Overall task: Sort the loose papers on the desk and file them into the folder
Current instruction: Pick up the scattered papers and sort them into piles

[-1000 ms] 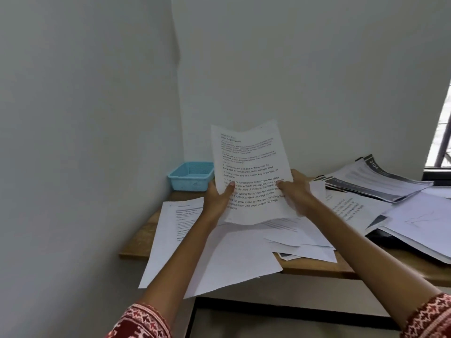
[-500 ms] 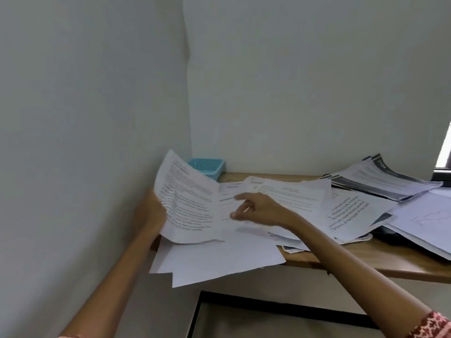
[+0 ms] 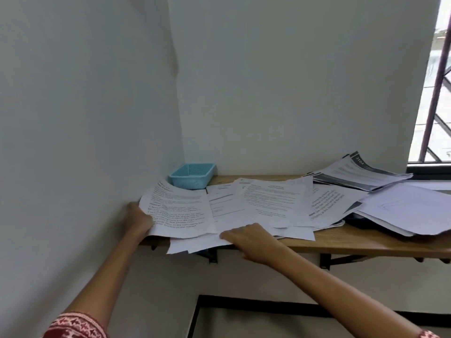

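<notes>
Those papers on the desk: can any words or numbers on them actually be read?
"3104": white digits on the dark grey header of the stapled bundle at the right, read with some doubt.
Printed sheet held by the left hand: too blurred to read.
Large-print sheet: blurred, not legible.
Middle sheets: too small.

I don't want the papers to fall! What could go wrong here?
Two things might go wrong. Some plain sheets stick out past the front edge of the desk, so a nudge from the right hand could slide them off. Also, the left hand holds the printed page only at its edge near the wall, so it could bend or crumple.
</notes>
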Available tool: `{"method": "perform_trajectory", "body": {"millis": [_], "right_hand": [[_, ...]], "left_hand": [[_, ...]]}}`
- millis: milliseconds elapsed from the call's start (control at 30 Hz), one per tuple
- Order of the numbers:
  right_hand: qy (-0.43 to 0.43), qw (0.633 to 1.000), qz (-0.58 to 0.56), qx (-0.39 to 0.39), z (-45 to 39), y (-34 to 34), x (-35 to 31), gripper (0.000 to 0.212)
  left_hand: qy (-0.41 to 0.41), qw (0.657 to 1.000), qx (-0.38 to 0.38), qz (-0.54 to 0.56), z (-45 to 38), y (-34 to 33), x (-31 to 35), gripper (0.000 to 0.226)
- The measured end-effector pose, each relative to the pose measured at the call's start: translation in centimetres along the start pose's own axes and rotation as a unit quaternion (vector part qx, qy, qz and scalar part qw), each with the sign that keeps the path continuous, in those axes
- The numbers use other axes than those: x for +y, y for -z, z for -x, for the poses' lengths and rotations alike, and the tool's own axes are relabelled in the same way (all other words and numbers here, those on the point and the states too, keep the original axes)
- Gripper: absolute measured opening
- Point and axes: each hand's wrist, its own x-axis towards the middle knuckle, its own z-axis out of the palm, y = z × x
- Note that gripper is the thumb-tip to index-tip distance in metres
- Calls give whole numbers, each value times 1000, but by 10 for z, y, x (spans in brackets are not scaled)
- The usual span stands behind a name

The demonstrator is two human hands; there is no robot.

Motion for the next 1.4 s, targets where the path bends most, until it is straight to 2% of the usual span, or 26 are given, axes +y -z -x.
{"method": "perform_trajectory", "body": {"millis": [100, 200, 267, 367, 533, 633, 733, 800, 833, 900, 967, 1033, 1067, 1167, 1200, 1300, 1400], "right_hand": [[5, 1000, 30, 6, 11, 2, 7, 43], [9, 999, 36, 8, 19, 7, 9, 40], [19, 999, 45, 7, 23, 9, 6, 36], [26, 998, 55, 4, 23, 7, 4, 31], [34, 999, 36, -5, 16, 12, 2, 26], [22, 999, -23, -33, 12, 20, 1, 40], [-35, 982, -156, -96, 9, 33, 4, 62], [-72, 958, -259, -97, 4, 41, 12, 57], [-99, 951, -284, -72, 1, 41, 20, 54], [-182, 943, -279, 4, -4, 37, 41, 52], [-295, 923, -237, 65, -5, 24, 71, 41], [-406, 891, -189, 78, -2, 13, 99, 30], [-444, 879, -164, 60, -1, 10, 111, 34], [-498, 859, -98, -70, -1, 1, 130, 78], [-504, 853, -94, -100, -3, -2, 134, 86], [-519, 836, -117, -133, -13, -2, 140, 89], [-534, 817, -169, -141, -24, 2, 145, 87]], "left_hand": [[2, 1000, -8, -18, -1, -7, 3, 55], [-24, 993, -24, -115, -1, -14, 5, 42], [-49, 975, -32, -215, 0, -15, 6, 32], [-62, 926, -31, -370, 2, -11, 9, 30], [-86, 883, -17, -461, 5, -17, 11, 32], [-169, 906, -41, -386, -1, -32, 15, 38], [-225, 930, -145, -252, 4, -52, 32, 46], [-238, 926, -184, -228, 10, -63, 43, 44], [-244, 920, -196, -238, 12, -67, 48, 44], [-249, 908, -221, -254, 16, -75, 58, 48], [-253, 904, -249, -238, 20, -83, 68, 56], [-270, 898, -269, -218, 24, -94, 81, 57], [-279, 895, -278, -211, 26, -100, 88, 55], [-311, 877, -304, -204, 35, -120, 110, 49], [-315, 872, -315, -202, 39, -129, 116, 50], [-305, 854, -346, -240, 46, -150, 127, 64], [-302, 841, -332, -301, 45, -163, 126, 81]]}}
